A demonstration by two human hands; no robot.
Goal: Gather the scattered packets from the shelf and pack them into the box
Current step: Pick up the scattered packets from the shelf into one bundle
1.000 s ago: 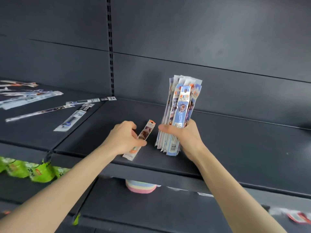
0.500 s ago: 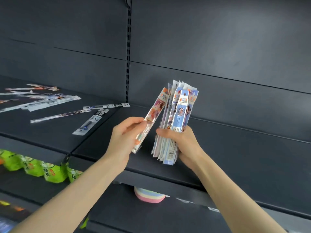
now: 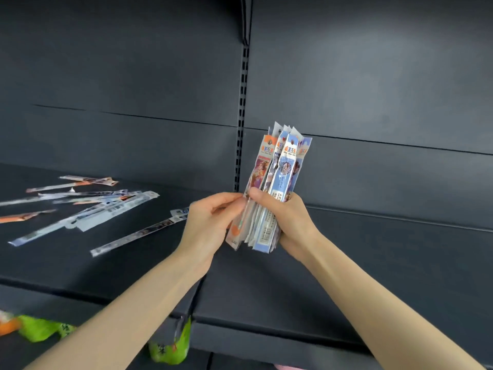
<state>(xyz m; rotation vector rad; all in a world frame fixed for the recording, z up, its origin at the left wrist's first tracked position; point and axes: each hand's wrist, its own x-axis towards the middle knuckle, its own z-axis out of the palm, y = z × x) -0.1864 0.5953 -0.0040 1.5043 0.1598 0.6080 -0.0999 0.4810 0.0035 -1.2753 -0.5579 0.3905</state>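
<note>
The right hand (image 3: 292,222) holds a bundle of packets (image 3: 284,180) upright in front of the dark back panel (image 3: 373,76), just above the shelf (image 3: 386,265). Its fingers wrap round the lower half of the bundle and its thumb lies across the front. The packets are long and narrow, mostly blue and white, with hang-holes at their fanned tops.

At the left edge of the bundle stands an orange-topped packet (image 3: 262,166), lying against the others. The left hand (image 3: 209,225) meets it at mid-height. Its curled fingertips and thumb seem to pinch the packet's edge, though blur there makes the exact contact hard to read. The two hands nearly touch at the thumbs.

More loose packets (image 3: 106,209) lie flat and scattered on the left section of the shelf, well apart from the bundle. Some overlap, and one long strip (image 3: 133,237) reaches toward the left wrist. A slotted upright (image 3: 244,102) divides the back panel behind the hands. On the lower shelf, green packages (image 3: 40,328) show at the bottom left, along with one more green package (image 3: 170,348) under the left forearm. The box is not in view.
</note>
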